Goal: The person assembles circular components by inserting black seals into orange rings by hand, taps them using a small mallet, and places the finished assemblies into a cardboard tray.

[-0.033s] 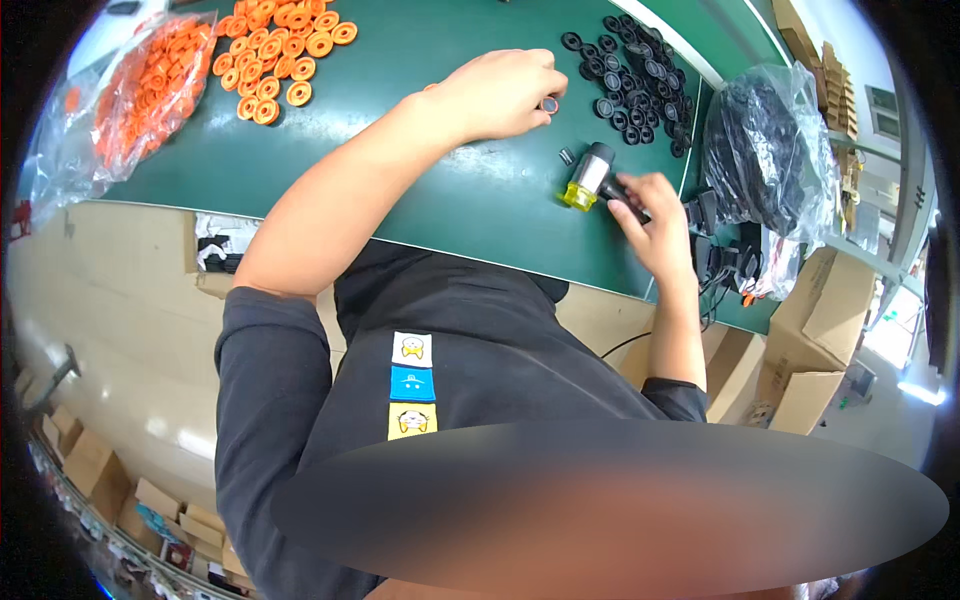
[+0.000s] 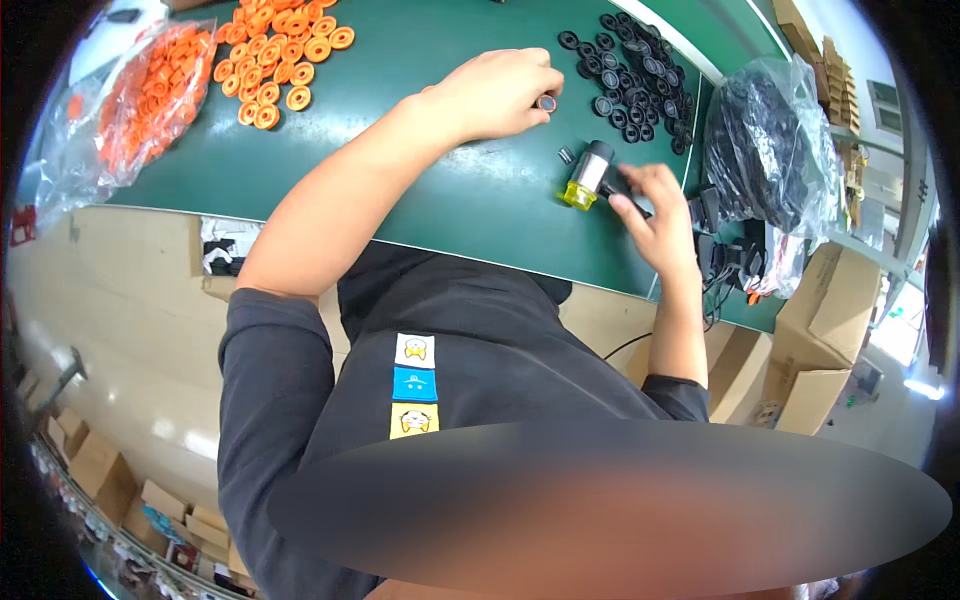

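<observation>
A mallet (image 2: 593,172) with one black end, a silver middle and a yellow end lies on the green table. Its dark handle runs under my right hand (image 2: 655,215), whose thumb and fingers are spread apart and slightly blurred. My left hand (image 2: 505,92) is closed farther up the table. A small round piece with a dark middle and an orange rim (image 2: 546,103) shows at its fingertips; the rest is hidden. Just beside the mallet's black end lies a small dark cylinder (image 2: 566,155).
Orange round parts (image 2: 285,60) are heaped at the far left, beside a clear bag of orange parts (image 2: 155,95). Black round parts (image 2: 640,80) lie at the far right. A bag of black parts (image 2: 765,140), cables and an open cardboard box (image 2: 830,310) stand to the right.
My right hand's fingers have opened from the mallet handle and lifted slightly. My left hand stays in place with the small round piece.
</observation>
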The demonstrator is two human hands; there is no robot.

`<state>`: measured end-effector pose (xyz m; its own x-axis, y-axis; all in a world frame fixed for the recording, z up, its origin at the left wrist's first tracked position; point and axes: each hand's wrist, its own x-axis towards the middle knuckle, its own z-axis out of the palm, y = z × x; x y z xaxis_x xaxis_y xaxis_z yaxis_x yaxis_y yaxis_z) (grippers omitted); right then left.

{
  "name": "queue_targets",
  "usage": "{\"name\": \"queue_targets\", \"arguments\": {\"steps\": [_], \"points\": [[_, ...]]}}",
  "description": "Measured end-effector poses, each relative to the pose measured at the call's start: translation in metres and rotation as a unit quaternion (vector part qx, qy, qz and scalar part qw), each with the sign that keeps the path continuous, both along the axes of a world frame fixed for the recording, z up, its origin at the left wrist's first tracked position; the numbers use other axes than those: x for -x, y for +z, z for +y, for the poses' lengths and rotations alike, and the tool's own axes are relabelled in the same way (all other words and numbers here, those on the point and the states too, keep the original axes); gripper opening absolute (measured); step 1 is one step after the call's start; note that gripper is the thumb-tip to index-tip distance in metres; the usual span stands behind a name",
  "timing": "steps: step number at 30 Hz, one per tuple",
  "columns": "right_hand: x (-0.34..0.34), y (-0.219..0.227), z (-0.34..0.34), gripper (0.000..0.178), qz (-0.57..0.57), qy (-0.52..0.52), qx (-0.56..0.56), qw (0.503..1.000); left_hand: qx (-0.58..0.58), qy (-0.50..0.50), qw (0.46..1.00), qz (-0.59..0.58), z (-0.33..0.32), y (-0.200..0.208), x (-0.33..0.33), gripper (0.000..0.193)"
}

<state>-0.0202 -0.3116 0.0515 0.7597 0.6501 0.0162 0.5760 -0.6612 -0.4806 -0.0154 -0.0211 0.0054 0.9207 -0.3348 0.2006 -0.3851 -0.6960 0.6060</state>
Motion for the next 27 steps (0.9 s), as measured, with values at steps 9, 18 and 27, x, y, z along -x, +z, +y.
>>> {"name": "queue_targets", "arguments": {"steps": [9, 18, 27], "points": [[-0.034, -0.018, 0.067, 0.028, -0.092, -0.034, -0.042, 0.994, 0.050, 0.018, 0.997, -0.049, 0.001, 0.001, -0.003, 0.019], [-0.027, -0.031, 0.057, 0.021, -0.071, -0.035, -0.097, 0.992, 0.010, 0.336, 0.934, -0.124, 0.091, 0.088, -0.066, 0.032], [-0.022, -0.029, 0.058, 0.026, -0.058, -0.033, -0.066, 0.996, -0.139, 0.185, 0.972, 0.039, 0.082, 0.075, 0.002, 0.039]]}}
